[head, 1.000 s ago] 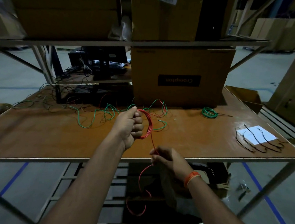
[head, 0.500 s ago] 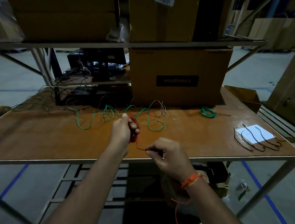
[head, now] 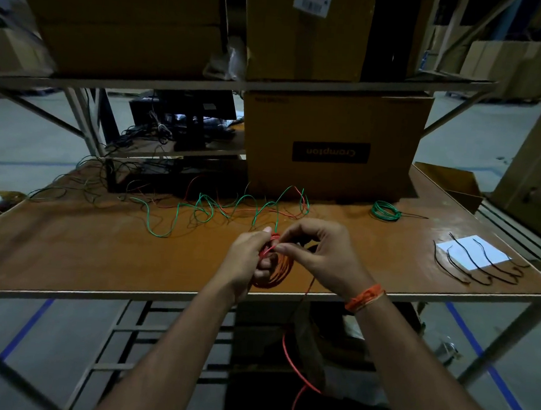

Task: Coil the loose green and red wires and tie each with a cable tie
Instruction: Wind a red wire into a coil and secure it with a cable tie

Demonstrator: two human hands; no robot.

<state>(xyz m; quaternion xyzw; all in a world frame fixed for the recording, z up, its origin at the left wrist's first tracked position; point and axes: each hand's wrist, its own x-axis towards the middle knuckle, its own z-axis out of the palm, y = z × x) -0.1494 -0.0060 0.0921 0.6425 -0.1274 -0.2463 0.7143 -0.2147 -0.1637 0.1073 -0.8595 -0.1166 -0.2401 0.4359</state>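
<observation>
My left hand (head: 248, 255) grips a small coil of red wire (head: 276, 271) above the front edge of the brown table (head: 97, 256). My right hand (head: 319, 252) pinches the red wire right at the coil's top. The free tail of the red wire (head: 288, 355) hangs down below the table edge. Loose green wire (head: 204, 207), mixed with thin red strands, sprawls across the table behind my hands. A finished green coil (head: 386, 210) lies at the back right. Several black cable ties (head: 481, 263) lie on and around a white sheet (head: 472, 254) at the right.
A large cardboard box (head: 332, 145) marked "Crompton" stands at the back of the table under a metal shelf (head: 240, 84) loaded with more boxes. Dark equipment and tangled cables (head: 170, 138) sit at the back left. An open carton (head: 449, 183) is at the far right corner.
My right hand rose from below the table edge up to the coil, laying another turn of red wire on it. The hanging tail has grown shorter. My left hand kept its hold.
</observation>
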